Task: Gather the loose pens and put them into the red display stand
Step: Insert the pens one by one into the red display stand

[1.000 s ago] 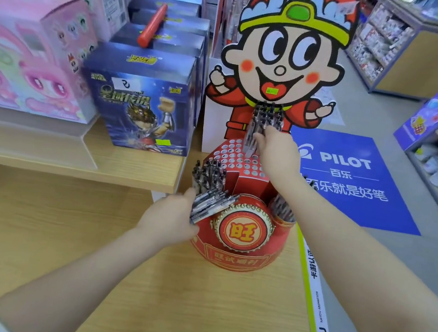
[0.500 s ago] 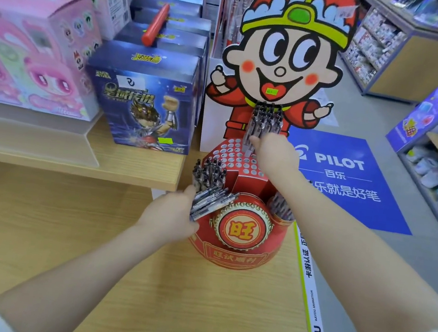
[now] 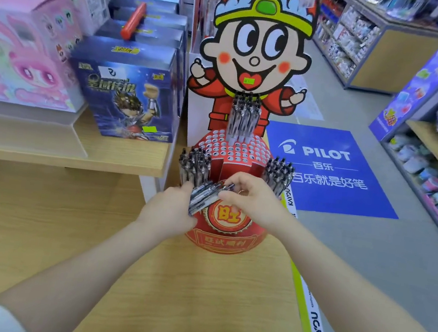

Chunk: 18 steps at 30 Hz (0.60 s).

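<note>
Now both hands, L point(image 3: 167, 214) & R point(image 3: 252, 200), on pen bundle point(image 3: 206, 196) at red stand point(image 3: 225, 238)

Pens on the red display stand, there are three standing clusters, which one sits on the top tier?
The back cluster of pens, standing in the holed top tier of the red display stand in front of the cartoon cutout. The left cluster and right cluster stand lower, flanking it.

Two bare forearms, left hand point(image 3: 167, 214), right hand point(image 3: 252, 200), white sleeve cuffs pushed back behind both
</note>
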### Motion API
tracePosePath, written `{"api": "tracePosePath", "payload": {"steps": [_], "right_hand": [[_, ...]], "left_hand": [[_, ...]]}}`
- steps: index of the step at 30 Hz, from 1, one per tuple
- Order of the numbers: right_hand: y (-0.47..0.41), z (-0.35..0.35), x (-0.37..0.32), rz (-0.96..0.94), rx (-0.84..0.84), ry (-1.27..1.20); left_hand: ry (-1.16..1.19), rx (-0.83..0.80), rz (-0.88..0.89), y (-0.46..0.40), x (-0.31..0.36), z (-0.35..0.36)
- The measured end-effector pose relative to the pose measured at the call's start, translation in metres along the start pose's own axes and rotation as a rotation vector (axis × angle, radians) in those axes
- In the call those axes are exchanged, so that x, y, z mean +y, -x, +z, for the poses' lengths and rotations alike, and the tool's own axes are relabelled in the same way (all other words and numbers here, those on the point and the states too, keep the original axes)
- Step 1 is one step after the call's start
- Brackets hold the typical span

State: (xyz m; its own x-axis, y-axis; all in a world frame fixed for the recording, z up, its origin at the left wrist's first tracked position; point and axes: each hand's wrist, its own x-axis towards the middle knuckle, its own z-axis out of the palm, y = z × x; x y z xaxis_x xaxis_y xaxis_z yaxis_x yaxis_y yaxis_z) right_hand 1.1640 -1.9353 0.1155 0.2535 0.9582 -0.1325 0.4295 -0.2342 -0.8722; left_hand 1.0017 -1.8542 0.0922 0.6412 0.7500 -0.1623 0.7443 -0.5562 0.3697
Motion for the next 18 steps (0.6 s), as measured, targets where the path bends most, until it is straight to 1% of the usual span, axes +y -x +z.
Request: {"api": "tracePosePath", "payload": {"steps": [2, 6, 10, 12, 16, 18], "right_hand": [[0.002, -0.001, 0.001, -0.015, -0.001, -0.072], [0.004, -0.003, 0.001, -0.006, 0.051, -0.155], [0.001, -0.008, 0.006, 0.135, 0.178, -0.479], [-0.003, -0.008, 0.008, 0.180, 0.211, -0.619], [-0.005, -0.001, 0.001, 0.188, 0.093, -0.810], [-0.007, 0.002, -0.006, 0.200, 0.083, -0.840]], "left_hand": [[-0.006, 0.013, -0.009, 0.003, 0.002, 0.001], [-0.022, 0.028, -0.002, 0.006, 0.002, 0.002], [-0.025, 0.025, -0.004, 0.007, -0.003, 0.003], [-0.034, 0.025, -0.006, 0.006, -0.005, 0.004], [-0.055, 0.022, -0.013, 0.004, -0.005, 0.004], [-0.076, 0.018, -0.013, 0.003, -0.005, 0.004]]}}
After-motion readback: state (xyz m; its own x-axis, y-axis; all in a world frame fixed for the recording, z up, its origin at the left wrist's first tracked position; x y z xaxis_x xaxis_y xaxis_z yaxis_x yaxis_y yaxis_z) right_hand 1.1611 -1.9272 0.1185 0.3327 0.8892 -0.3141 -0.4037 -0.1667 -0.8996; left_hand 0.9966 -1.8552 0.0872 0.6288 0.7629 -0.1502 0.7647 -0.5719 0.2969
